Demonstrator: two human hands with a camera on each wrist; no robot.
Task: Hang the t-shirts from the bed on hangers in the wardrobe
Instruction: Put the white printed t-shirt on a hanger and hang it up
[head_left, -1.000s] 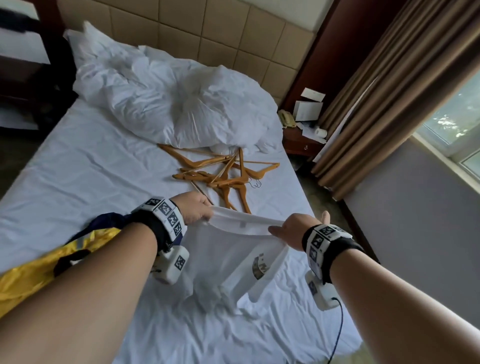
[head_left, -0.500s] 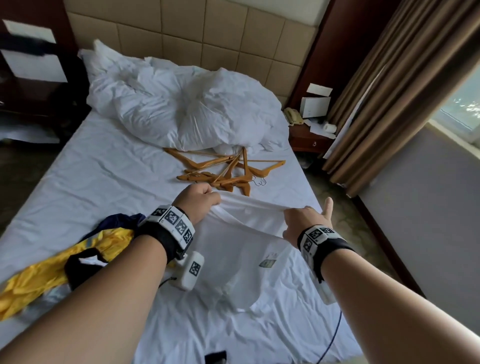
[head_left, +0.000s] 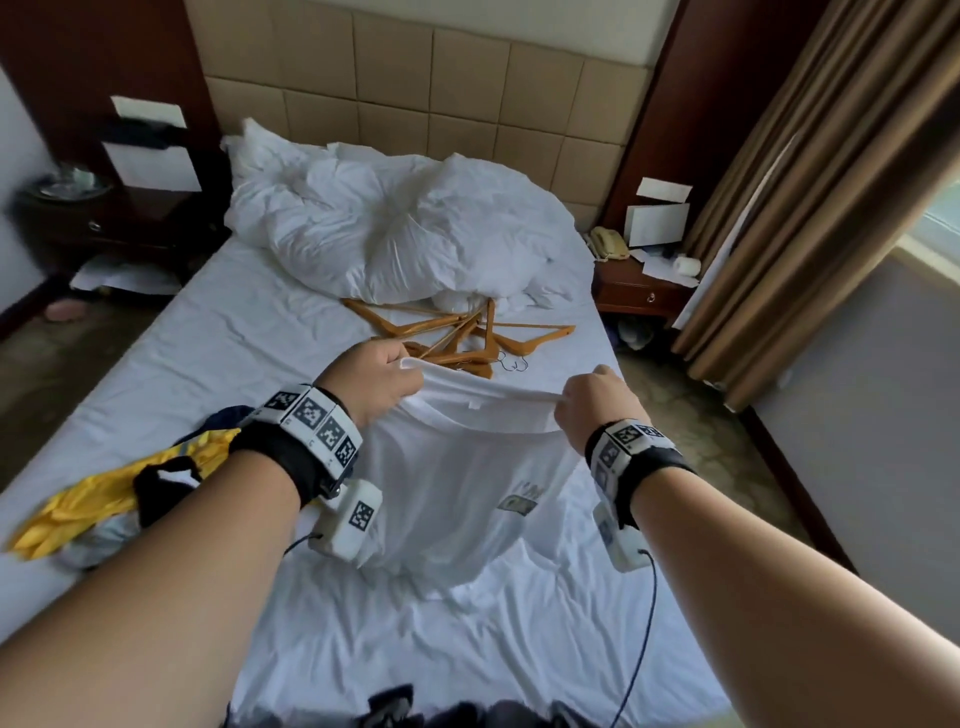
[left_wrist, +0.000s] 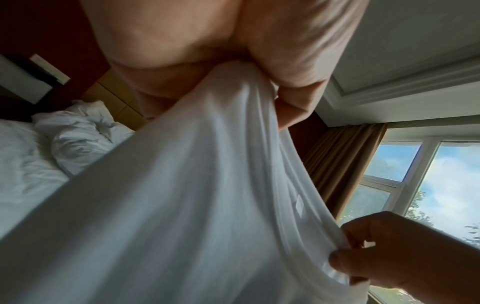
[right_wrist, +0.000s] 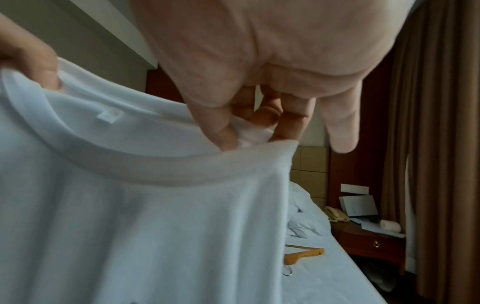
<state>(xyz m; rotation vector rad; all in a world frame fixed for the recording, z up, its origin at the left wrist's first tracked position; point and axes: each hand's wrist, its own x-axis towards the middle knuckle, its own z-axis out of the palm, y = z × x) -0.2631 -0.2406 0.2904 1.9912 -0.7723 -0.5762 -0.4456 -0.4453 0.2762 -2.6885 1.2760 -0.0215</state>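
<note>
Left hand (head_left: 371, 382) and right hand (head_left: 595, 410) each pinch the white t-shirt (head_left: 467, 499) collar above the bed (head_left: 208, 353), hangers (head_left: 457, 338) just beyond; thin pinch could slip, dropping the shirt.

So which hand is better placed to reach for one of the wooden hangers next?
Probably the left hand: it grips the white cotton t-shirt collar right beside the orange wooden hangers. The right hand pinches the collar farther from the pile.
</note>
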